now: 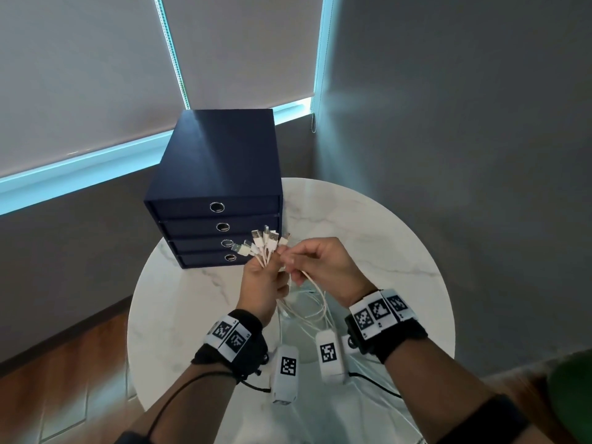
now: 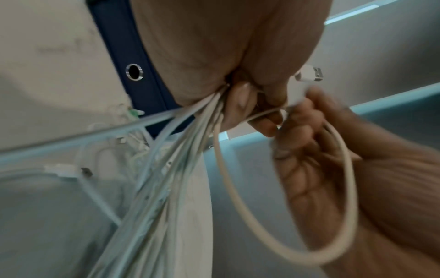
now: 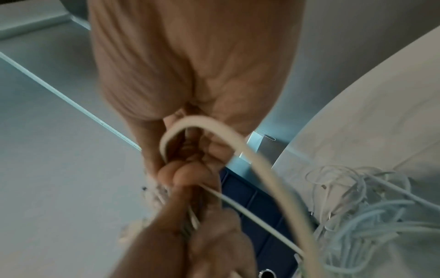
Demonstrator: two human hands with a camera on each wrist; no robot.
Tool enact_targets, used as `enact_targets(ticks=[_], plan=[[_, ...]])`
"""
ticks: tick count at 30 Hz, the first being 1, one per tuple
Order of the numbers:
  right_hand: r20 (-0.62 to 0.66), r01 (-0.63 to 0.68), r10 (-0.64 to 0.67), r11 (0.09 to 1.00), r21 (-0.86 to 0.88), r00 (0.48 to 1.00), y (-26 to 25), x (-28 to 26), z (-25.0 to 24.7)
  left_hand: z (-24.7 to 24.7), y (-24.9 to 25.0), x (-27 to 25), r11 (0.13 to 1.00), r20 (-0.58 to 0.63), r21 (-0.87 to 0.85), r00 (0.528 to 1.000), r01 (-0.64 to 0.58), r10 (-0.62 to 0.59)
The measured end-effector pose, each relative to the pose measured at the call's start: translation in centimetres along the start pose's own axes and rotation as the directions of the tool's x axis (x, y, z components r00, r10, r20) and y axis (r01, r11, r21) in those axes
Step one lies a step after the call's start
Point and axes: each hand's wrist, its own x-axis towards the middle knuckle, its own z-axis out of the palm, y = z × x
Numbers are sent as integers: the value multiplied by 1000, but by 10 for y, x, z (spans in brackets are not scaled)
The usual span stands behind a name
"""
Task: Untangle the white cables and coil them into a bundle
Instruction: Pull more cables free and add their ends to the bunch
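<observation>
While the left hand (image 1: 261, 288) grips the white cables (image 1: 301, 302) at frame centre, USB plugs (image 1: 261, 245) fanned upward, the right hand (image 1: 323, 267) pinches one plug; it may slip out. From the left wrist, a loop (image 2: 285, 188) could snag. From the right wrist, the tangle (image 3: 357, 203) on the marble table (image 3: 357, 112) at right may knot if pulled.
</observation>
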Motion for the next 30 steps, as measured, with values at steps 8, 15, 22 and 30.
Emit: enact_targets(ticks=[8, 15, 22, 30], plan=[[-385, 263, -169, 942, 207, 907, -31, 12, -48, -25, -15, -2, 998, -121, -40, 991, 50, -55], [-287, -289, 61, 372, -882, 956, 11, 2, -43, -12, -8, 12, 993, -159, 116, 987, 39, -20], [-42, -58, 41, 590, -805, 998, 24, -3, -10, 0, -9, 14, 988, -121, 145, 992, 53, -35], [-635, 161, -77, 984, 76, 768, -26, 12, -61, -39, -20, 11, 995, -174, 10, 980, 97, -94]])
